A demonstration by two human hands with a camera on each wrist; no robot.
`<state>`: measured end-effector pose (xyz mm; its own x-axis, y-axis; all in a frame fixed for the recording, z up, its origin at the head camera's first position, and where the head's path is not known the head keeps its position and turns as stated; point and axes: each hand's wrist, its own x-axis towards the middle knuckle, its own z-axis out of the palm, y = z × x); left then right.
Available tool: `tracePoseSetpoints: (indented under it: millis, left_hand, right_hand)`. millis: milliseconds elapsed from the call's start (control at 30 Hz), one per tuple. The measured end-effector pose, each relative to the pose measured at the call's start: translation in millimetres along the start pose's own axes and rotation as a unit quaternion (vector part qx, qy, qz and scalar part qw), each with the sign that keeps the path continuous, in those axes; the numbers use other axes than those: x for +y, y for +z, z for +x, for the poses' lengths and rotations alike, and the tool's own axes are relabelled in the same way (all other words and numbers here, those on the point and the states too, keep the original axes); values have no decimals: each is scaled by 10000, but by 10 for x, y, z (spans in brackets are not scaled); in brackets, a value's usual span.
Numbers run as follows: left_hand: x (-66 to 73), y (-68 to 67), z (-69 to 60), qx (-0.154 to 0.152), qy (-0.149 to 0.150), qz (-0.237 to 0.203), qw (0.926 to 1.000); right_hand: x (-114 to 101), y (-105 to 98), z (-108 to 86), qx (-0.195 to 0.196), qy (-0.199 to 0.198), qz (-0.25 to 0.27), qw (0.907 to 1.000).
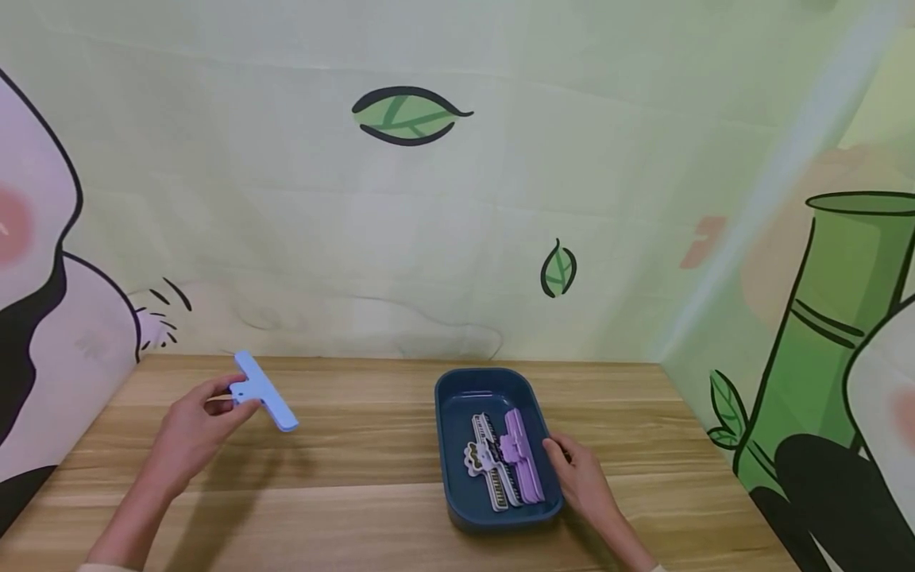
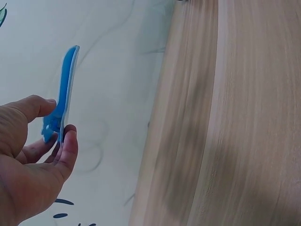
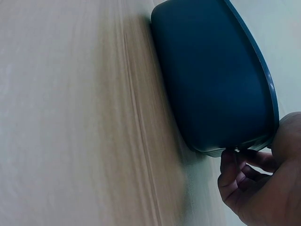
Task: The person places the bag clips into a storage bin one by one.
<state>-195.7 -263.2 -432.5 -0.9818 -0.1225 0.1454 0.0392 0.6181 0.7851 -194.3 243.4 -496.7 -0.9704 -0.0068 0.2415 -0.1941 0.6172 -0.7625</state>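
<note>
My left hand (image 1: 187, 433) pinches a light blue sealing clip (image 1: 266, 397) by its handle, holding it above the left side of the table. In the left wrist view the clip (image 2: 68, 82) is seen edge-on between thumb and fingers. A dark blue plastic bin (image 1: 461, 421) is on the table right of the middle. My right hand (image 1: 582, 481) grips its right rim; in the right wrist view the fingers curl at the end of the bin (image 3: 211, 80). Inside lie a purple clip (image 1: 525, 461) and black-and-white patterned clips (image 1: 493, 469), overlapping so their number is unclear.
A wood-grain table (image 1: 343, 516) spans the front. Behind it hangs a pale green backdrop (image 1: 286, 199) printed with leaves, bamboo and cartoon figures, meeting the table's far edge and its sides.
</note>
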Motion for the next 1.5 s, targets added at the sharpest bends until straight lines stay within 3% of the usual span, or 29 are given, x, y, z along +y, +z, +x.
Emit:
tracePoseSetpoints:
  millis: [600, 900, 1500]
  left_hand:
    - [161, -55, -32, -227, 210, -6, 9995]
    - [292, 26, -30, -644, 286, -216, 9973]
    - [551, 255, 6, -1069, 560, -284, 9923]
  right_hand:
    - [-6, -5, 6, 29, -66, 32, 10000]
    - [-20, -10, 0, -3, 62, 10, 10000]
    - [0, -1, 6, 17, -17, -97, 9999]
